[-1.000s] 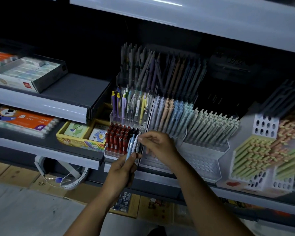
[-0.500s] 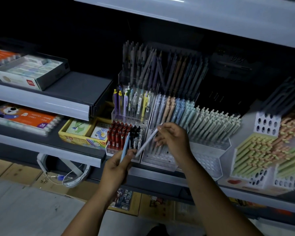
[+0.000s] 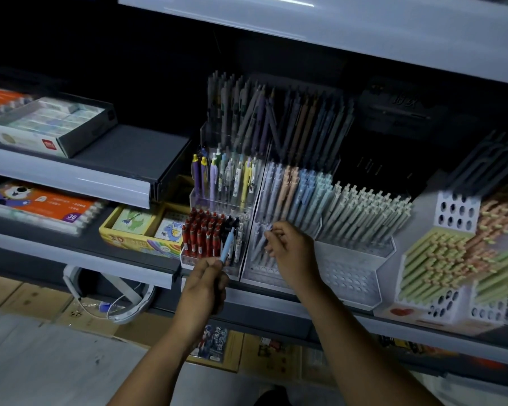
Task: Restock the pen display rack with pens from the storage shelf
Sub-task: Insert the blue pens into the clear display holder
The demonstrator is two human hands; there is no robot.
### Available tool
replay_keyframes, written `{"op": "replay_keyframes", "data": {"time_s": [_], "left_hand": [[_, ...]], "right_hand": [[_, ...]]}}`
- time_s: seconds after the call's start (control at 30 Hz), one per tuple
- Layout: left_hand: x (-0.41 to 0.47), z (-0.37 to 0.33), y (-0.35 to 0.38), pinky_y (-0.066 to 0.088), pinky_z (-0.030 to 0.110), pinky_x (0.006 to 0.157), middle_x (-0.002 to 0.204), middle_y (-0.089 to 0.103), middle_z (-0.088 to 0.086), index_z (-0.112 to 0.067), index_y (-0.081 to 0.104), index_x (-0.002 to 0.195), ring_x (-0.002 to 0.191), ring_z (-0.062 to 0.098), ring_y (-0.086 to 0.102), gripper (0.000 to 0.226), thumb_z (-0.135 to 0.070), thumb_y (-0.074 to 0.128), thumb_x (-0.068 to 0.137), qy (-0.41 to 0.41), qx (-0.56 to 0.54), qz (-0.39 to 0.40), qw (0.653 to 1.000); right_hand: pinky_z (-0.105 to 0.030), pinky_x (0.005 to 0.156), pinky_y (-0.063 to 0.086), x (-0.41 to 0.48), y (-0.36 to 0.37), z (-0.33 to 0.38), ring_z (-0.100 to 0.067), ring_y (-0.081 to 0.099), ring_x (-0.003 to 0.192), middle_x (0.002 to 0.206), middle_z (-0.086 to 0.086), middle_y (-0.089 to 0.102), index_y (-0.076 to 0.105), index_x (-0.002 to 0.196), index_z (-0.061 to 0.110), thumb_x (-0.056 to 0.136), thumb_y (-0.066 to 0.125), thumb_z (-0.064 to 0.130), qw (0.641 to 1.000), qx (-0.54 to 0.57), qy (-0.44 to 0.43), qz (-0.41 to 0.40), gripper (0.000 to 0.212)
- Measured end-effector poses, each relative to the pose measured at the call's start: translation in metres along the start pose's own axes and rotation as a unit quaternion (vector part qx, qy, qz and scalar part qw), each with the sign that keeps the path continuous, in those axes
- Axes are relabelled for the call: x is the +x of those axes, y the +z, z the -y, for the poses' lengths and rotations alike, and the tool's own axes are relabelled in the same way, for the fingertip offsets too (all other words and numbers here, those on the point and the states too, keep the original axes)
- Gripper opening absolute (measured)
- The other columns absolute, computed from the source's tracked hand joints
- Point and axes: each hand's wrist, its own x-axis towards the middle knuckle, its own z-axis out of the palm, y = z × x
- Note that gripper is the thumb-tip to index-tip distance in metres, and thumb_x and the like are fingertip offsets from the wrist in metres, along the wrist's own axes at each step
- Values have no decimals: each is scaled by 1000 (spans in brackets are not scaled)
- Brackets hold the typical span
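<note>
An eraser box (image 3: pixel 50 124) is seen on the upper left shelf, and an orange pack (image 3: pixel 41 205) on the shelf below, with a yellow box (image 3: pixel 135 232) set beside it. Red pens (image 3: pixel 201 232) are packed in a clear tray just right of that box. A blue pen (image 3: pixel 227 244) is held upright in front of the red pens by the left grip (image 3: pixel 203 285), whose fingers are curled tight round its lower end. The top of a pale pen (image 3: pixel 257 247) is pinched in the curled fingertips of the right grip (image 3: pixel 291 253). That pen is stood, tilted, in the front tier of the rack (image 3: pixel 349 273). Pastel pens (image 3: pixel 294 191) are leaned in rows in the tiers behind. Honeycomb holders (image 3: pixel 455 212) filled with pens are set at the far right.
</note>
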Motion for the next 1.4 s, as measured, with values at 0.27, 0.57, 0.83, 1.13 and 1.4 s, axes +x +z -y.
{"op": "replay_keyframes", "data": {"time_s": [0.27, 0.57, 0.83, 1.13, 1.4], "left_hand": [[-7, -4, 7, 28, 30, 54, 70, 49, 1, -17, 59, 102, 53, 12, 35, 15, -24, 47, 108, 18, 15, 7, 1000], [-8, -2, 13, 30, 27, 51, 70, 44, 5, -8, 61, 97, 56, 13, 34, 18, -13, 48, 107, -5, 3, 22, 1000], [-7, 0, 24, 45, 27, 61, 77, 48, 10, -8, 66, 98, 69, 17, 49, 18, -14, 51, 106, 15, 28, 44, 999], [-2, 14, 39, 46, 24, 59, 69, 56, 3, 1, 67, 105, 64, 14, 51, 18, -10, 53, 105, 15, 77, 104, 991], [5, 25, 42, 48, 24, 61, 74, 63, -1, -8, 72, 105, 67, 14, 57, 17, -13, 55, 104, 28, 143, 126, 981]], "right_hand": [[-28, 76, 39, 3, 17, -2, -21, 55, 83, 96, -8, 57, 68, 93, 4, 94, 69, 15, 984, -160, -68, 40, 12], [-37, 80, 54, -1, 20, 1, -28, 67, 91, 96, -12, 73, 72, 99, 5, 98, 65, 25, 987, -148, 5, 62, 20], [-33, 57, 55, -37, 12, 7, -8, 63, 59, 75, 3, 68, 71, 91, 12, 97, 68, 20, 990, 20, 128, 65, 10], [-33, 48, 50, -42, -26, 20, -19, 59, 52, 65, -11, 66, 72, 110, 5, 98, 67, 16, 952, 250, 179, 11, 17], [-38, 55, 55, -40, -40, 9, -24, 63, 57, 68, -16, 68, 72, 99, 2, 97, 67, 11, 946, 275, 174, 3, 10]]}}
